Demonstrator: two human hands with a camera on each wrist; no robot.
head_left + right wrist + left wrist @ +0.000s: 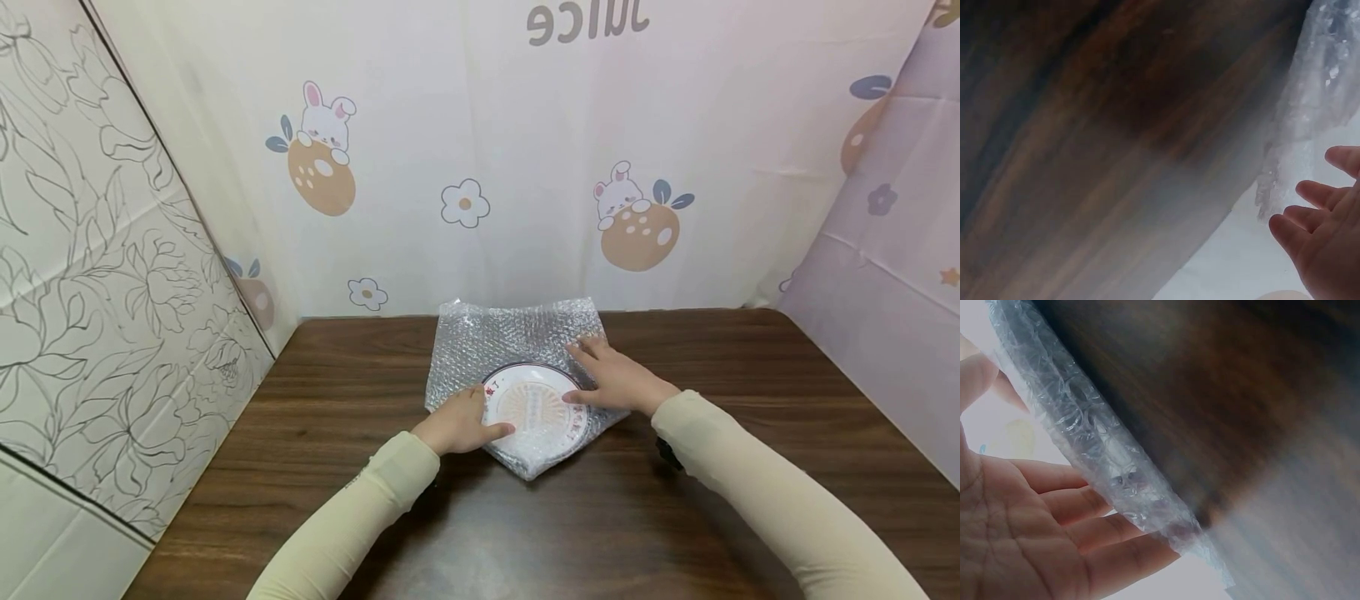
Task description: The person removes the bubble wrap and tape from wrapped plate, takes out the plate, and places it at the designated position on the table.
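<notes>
A round white plate with a dark rim line, red characters and a pale sunburst pattern lies on a sheet of bubble wrap. The wrap's near corner is folded up over the plate's front part. My left hand touches the plate and wrap at the left edge, thumb over the fold; its fingers look nearly straight against the wrap edge in the left wrist view. At the right rim, my right hand spreads its fingers over the wrap, thumb on the plate. The right wrist view shows these fingers extended.
Everything lies on a dark wood-grain table, near its back edge. A printed curtain hangs right behind it. On the left stands a wall panel with line-drawn flowers; another curtain closes off the right.
</notes>
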